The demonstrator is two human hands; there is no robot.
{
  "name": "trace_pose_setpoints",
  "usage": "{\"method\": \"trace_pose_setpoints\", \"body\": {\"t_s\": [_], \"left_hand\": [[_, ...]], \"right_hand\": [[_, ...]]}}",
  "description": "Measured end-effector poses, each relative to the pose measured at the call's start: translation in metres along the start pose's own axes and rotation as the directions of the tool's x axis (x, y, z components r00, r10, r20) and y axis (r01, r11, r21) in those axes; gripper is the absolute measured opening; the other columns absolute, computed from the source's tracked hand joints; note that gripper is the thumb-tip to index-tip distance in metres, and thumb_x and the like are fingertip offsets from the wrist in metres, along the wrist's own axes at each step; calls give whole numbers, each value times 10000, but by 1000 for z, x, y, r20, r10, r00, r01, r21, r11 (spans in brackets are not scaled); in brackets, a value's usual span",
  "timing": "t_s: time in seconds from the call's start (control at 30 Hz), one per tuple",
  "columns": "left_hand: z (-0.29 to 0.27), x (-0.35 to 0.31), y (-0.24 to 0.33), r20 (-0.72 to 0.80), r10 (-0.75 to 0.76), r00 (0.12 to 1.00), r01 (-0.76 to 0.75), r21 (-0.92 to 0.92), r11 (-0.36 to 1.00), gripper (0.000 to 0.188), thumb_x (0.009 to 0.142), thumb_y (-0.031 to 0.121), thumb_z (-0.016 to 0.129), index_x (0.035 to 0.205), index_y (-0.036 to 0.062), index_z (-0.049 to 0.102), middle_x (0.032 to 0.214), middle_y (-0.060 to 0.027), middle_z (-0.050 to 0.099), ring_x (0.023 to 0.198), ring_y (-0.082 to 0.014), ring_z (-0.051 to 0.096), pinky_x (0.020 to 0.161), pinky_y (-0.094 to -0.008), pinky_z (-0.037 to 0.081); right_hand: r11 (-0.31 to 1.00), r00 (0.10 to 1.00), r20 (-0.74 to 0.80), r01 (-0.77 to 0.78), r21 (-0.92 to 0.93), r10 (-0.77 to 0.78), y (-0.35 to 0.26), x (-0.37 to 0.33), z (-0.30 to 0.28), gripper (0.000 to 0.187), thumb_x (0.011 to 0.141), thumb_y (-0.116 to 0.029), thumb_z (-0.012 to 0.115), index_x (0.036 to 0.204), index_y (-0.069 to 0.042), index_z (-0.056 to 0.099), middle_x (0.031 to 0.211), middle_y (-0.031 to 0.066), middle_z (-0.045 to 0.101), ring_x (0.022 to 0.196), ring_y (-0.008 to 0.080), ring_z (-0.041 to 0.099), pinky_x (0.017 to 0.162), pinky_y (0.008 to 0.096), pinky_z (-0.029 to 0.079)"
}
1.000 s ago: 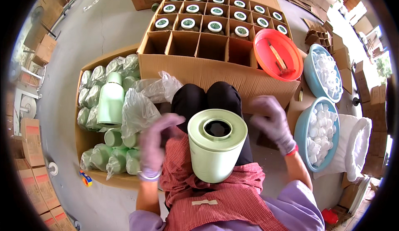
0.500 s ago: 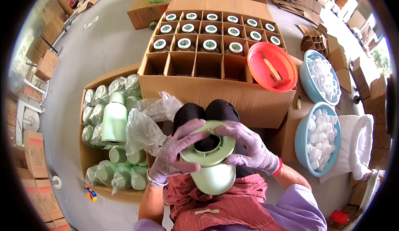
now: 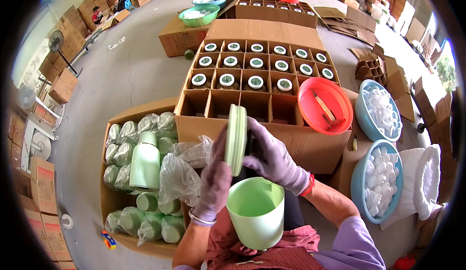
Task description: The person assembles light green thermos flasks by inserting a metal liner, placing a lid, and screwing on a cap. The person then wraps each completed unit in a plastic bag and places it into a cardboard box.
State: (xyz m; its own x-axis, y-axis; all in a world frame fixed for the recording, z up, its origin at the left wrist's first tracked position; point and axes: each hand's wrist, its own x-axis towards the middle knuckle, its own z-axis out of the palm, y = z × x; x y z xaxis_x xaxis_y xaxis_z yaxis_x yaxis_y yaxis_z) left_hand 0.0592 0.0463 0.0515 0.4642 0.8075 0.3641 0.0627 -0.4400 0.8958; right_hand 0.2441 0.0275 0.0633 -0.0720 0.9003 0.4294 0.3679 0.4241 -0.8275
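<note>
A pale green plastic container body [image 3: 256, 213] stands open on my lap, its mouth facing up. Above it, both hands hold its round pale green lid [image 3: 236, 139] on edge. My left hand [image 3: 215, 177], in a lilac glove, grips the lid's left face. My right hand [image 3: 273, 156], also gloved, grips its right face. Just beyond the lid stands a divided cardboard box [image 3: 252, 83] with several capped containers in its far cells and empty cells nearest me.
A cardboard box [image 3: 119, 199] on my left holds several green containers wrapped in clear bags, plus one unwrapped container [image 3: 145, 160]. On my right are a red bowl [image 3: 324, 106], two blue bowls of white caps [image 3: 379, 180], and a white sack [image 3: 427, 180]. More cartons stand farther back.
The lid has come off the green container and now sits on edge between both hands. The container's mouth is open. The view has tilted up toward the far boxes.
</note>
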Motion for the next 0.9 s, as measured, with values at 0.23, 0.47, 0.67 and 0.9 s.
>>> {"method": "trace_pose_setpoints", "body": {"t_s": [0.23,0.47,0.67,0.9], "left_hand": [[4,20,-22,224,444,867,-495,481,723,527,800,350,732,1313,316,618,1397,-122,494,1283,-460,418,1095,-618,288],[1,1,-27,221,-16,975,58,-186,981,422,898,49,658,1317,36,606,1328,-145,564,1243,-288,546,1055,-377,424],[0,-3,-30,388,-32,921,83,-115,990,409,919,75,634,1322,15,589,1315,-163,586,1216,-304,570,1033,-378,446],[5,7,-37,333,-48,942,115,-182,977,396,905,40,615,1298,-6,598,1284,-156,618,1213,-273,582,1028,-352,449]], "right_hand": [[966,931,335,-207,155,145,52,7,-34,510,973,-226,578,1424,-44,424,1354,167,538,1226,260,540,1013,386,463],[448,893,111,-109,-887,437,117,86,-47,652,916,-642,487,1002,-8,616,779,221,695,792,372,702,696,492,547],[417,938,153,11,-909,310,170,162,-61,557,892,-551,598,1191,-83,633,1035,211,663,939,359,684,806,465,552],[533,879,274,26,-846,391,276,184,-76,505,845,-285,681,1332,-201,578,1186,301,587,1054,465,634,897,501,547]]}}
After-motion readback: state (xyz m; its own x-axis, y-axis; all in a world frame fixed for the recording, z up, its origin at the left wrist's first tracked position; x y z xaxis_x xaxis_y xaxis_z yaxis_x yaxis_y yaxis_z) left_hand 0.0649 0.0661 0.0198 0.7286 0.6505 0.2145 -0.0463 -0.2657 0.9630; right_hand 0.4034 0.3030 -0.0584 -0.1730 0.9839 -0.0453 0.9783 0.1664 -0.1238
